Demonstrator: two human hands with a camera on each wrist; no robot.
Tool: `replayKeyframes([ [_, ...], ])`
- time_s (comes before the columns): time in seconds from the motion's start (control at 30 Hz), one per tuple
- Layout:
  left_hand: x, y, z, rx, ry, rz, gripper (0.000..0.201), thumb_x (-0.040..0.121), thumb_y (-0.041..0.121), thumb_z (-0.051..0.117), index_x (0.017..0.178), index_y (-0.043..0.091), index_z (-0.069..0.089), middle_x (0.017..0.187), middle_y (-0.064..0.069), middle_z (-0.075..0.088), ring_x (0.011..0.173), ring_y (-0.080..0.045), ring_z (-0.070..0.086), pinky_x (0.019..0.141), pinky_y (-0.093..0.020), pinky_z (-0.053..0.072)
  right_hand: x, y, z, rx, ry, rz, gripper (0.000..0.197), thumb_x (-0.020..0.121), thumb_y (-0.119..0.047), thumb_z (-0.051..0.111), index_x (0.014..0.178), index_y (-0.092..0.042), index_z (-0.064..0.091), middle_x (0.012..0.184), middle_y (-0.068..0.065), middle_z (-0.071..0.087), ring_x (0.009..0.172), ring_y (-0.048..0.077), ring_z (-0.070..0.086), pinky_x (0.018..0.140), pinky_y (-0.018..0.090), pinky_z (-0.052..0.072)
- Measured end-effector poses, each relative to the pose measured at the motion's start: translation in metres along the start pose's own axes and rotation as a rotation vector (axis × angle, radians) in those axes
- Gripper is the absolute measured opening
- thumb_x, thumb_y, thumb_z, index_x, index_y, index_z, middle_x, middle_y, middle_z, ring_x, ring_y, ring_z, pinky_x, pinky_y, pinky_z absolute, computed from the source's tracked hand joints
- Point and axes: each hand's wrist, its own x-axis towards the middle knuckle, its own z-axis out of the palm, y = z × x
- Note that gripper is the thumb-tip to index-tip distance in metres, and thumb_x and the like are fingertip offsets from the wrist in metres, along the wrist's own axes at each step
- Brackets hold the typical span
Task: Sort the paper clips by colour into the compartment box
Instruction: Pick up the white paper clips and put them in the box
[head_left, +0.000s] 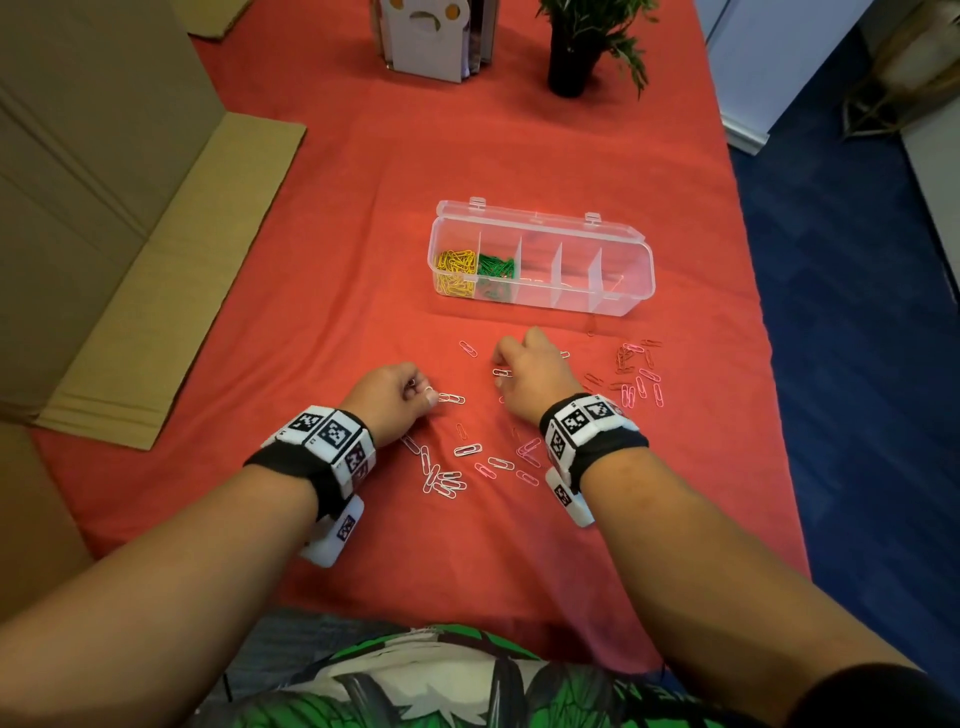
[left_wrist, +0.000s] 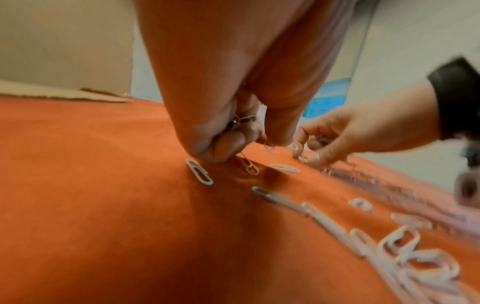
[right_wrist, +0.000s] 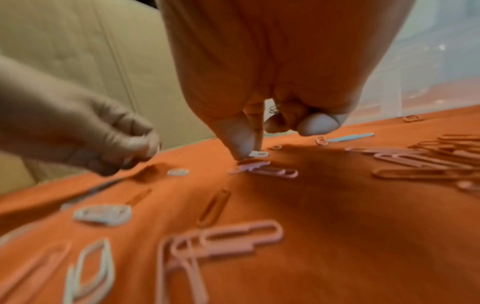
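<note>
Head view: white paper clips (head_left: 451, 398) and pink paper clips (head_left: 642, 387) lie scattered on the red tabletop (head_left: 322, 218) near the clear compartment box (head_left: 540, 260), on its near side. Left hand (head_left: 392, 397) and right hand (head_left: 530, 366) each have their grip pinched on white clips.

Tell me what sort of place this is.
Probably an office or workroom, though that is a guess. A table under a red cloth stands on blue carpet, with flattened cardboard at one side and a potted plant and a card holder at the far end.
</note>
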Motion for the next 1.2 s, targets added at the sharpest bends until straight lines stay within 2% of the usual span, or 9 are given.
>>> replayKeyframes([
  [0.17,-0.003,0.009,0.001,-0.534,-0.001,-0.108,0.025,0.083,0.012,0.065,0.066,0.019,0.049,0.062,0.004,0.051,0.045,0.0,0.042,0.047,-0.015,0.034,-0.001,-0.002,0.001,0.05,-0.006,-0.007,0.013,0.085,-0.013,0.055,0.095,-0.006,0.057,0.104,0.014,0.046,0.091,0.03,0.053,0.082,0.035,0.047],
  [0.27,-0.003,0.011,0.0,-0.793,-0.033,-0.175,0.023,0.083,0.005,0.064,0.067,0.016,0.051,0.065,-0.006,0.05,0.04,-0.001,0.041,0.04,-0.014,0.031,-0.002,-0.001,-0.012,0.285,-0.006,0.069,0.003,0.086,-0.011,0.057,0.085,-0.012,0.055,0.084,0.001,0.049,0.076,0.017,0.049,0.074,0.028,0.042],
  [0.47,-0.003,0.02,0.003,-0.81,-0.047,-0.197,0.025,0.085,0.003,0.059,0.07,0.02,0.049,0.064,0.0,0.046,0.049,-0.006,0.037,0.04,-0.015,0.027,-0.006,0.017,-0.03,0.958,-0.04,0.398,0.02,0.093,-0.007,0.042,0.087,-0.02,0.056,0.066,-0.003,0.044,0.053,0.009,0.039,0.043,0.019,0.034],
  [0.6,-0.001,0.028,0.004,-0.832,-0.083,-0.264,0.027,0.089,0.001,0.049,0.071,0.021,0.047,0.063,0.001,0.044,0.042,-0.002,0.04,0.04,-0.015,0.028,-0.01,0.025,-0.039,1.41,-0.029,0.529,0.017,0.092,-0.003,0.041,0.081,-0.012,0.051,0.07,0.001,0.045,0.056,0.011,0.044,0.045,0.019,0.039],
  [0.67,0.0,0.032,0.003,-0.876,-0.104,-0.32,0.023,0.09,0.006,0.047,0.072,0.02,0.047,0.063,0.001,0.047,0.047,-0.005,0.042,0.043,-0.016,0.031,-0.008,0.032,-0.039,1.258,0.014,0.554,0.019,0.09,-0.002,0.044,0.077,-0.015,0.052,0.071,0.0,0.047,0.055,0.01,0.04,0.048,0.022,0.038],
  [0.77,-0.001,0.036,0.0,-0.964,-0.132,-0.415,0.021,0.088,0.013,0.041,0.068,0.018,0.046,0.056,0.003,0.051,0.053,-0.01,0.041,0.051,-0.02,0.033,-0.002,0.044,-0.038,0.646,0.115,0.492,0.019,0.082,-0.006,0.047,0.071,-0.019,0.054,0.085,0.005,0.058,0.065,0.017,0.052,0.06,0.029,0.046],
  [0.87,-0.004,0.037,-0.004,-1.063,-0.14,-0.484,0.019,0.082,0.015,0.04,0.065,0.016,0.046,0.048,0.002,0.053,0.052,-0.013,0.041,0.054,-0.023,0.034,0.001,0.046,-0.032,0.19,0.107,0.337,0.017,0.079,-0.005,0.049,0.091,-0.009,0.062,0.109,0.016,0.051,0.097,0.031,0.054,0.091,0.037,0.047],
  [0.93,-0.006,0.037,-0.007,-1.109,-0.147,-0.502,0.018,0.08,0.016,0.039,0.063,0.017,0.045,0.048,0.001,0.053,0.053,-0.015,0.04,0.055,-0.025,0.034,0.001,0.042,-0.027,-0.005,0.085,0.257,0.025,0.08,-0.007,0.052,0.105,-0.006,0.057,0.114,0.016,0.045,0.105,0.035,0.049,0.093,0.04,0.045],
  [1.2,-0.008,0.028,-0.005,-0.925,-0.109,-0.379,0.016,0.088,0.009,0.054,0.075,0.017,0.05,0.063,0.001,0.06,0.049,-0.005,0.049,0.044,-0.015,0.039,0.0,0.03,-0.024,-0.138,0.028,0.151,0.022,0.086,-0.003,0.043,0.107,-0.001,0.051,0.113,0.017,0.047,0.106,0.035,0.049,0.089,0.041,0.043],
])
